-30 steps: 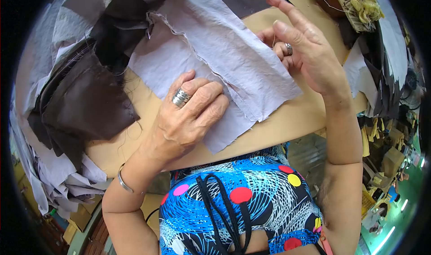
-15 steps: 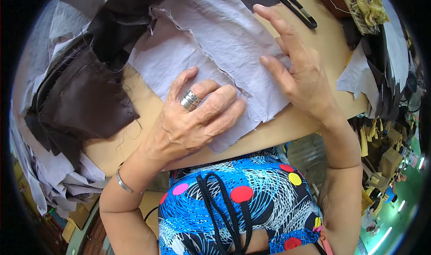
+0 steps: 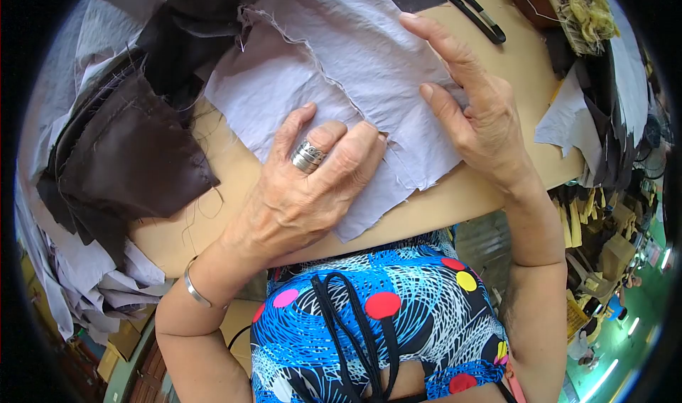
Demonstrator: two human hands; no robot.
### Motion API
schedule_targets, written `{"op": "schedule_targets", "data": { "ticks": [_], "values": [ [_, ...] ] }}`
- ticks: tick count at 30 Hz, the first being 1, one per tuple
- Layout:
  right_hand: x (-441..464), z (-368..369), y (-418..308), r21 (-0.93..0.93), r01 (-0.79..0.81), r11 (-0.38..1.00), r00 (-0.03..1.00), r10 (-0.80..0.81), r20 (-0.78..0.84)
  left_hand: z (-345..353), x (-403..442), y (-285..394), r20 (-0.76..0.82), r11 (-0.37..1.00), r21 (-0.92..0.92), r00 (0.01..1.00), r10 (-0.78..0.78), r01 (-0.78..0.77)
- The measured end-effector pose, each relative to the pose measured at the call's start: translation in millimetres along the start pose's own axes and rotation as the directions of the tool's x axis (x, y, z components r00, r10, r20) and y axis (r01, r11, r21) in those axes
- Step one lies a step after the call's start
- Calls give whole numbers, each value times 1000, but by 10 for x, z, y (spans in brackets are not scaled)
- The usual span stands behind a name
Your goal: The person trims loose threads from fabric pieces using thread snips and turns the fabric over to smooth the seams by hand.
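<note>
A pale lavender piece of fabric point(image 3: 273, 83) lies on the tan tabletop, with a raised, fraying seam running down its middle. My left hand point(image 3: 312, 179), with rings on one finger and a bangle at the wrist, rests on the lower part of the fabric. Its fingers are bent together at the seam, and its thumb is hidden beneath. At the fabric's right edge, my right hand point(image 3: 483, 115) has its thumb and index finger spread apart, the thumb over the cloth. Its other fingers are mostly hidden.
Dark brown fabric pieces point(image 3: 135, 154) with loose threads are heaped on the left. Black thread snips point(image 3: 472, 9) lie at the top right of the tabletop point(image 3: 383, 225). Beyond them sit a brown container point(image 3: 529, 2) with thread scraps and a hanging pile of cloth point(image 3: 575, 119).
My left fingers have curled in more tightly at the seam. My right hand has shifted slightly right, and its thumb has risen a little. The fabric lies almost as before.
</note>
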State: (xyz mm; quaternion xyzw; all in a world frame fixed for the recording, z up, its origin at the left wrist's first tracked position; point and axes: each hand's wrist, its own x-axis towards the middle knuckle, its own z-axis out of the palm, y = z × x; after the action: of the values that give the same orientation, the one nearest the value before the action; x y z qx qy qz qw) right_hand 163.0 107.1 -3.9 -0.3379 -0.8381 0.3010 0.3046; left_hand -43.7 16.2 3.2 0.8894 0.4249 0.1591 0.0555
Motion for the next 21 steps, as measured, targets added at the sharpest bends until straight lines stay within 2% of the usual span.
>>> {"op": "schedule_targets", "data": {
  "ticks": [5,11,14,17,20,21],
  "values": [
    [-7,7,-27,0,-11,1000,1000,11,-12,-37,-25,-27,66,995,37,994,85,-88],
    [-10,-25,-52,-5,-62,998,998,62,8,-7,-3,69,46,992,125,999,3,-9],
    [-19,-28,-99,5,-174,985,985,174,16,-9,12,81,50,991,134,999,-7,0],
    [4,2,-113,-23,-4,1000,999,3,-34,-71,-51,80,27,990,141,999,19,-23],
    [-14,11,-96,8,-12,1000,999,13,-48,-69,-64,74,5,996,86,1000,25,-26],
    [-16,13,-111,88,-61,994,996,66,-53,-67,-65,68,0,996,78,1000,30,-30]
  ]
}}
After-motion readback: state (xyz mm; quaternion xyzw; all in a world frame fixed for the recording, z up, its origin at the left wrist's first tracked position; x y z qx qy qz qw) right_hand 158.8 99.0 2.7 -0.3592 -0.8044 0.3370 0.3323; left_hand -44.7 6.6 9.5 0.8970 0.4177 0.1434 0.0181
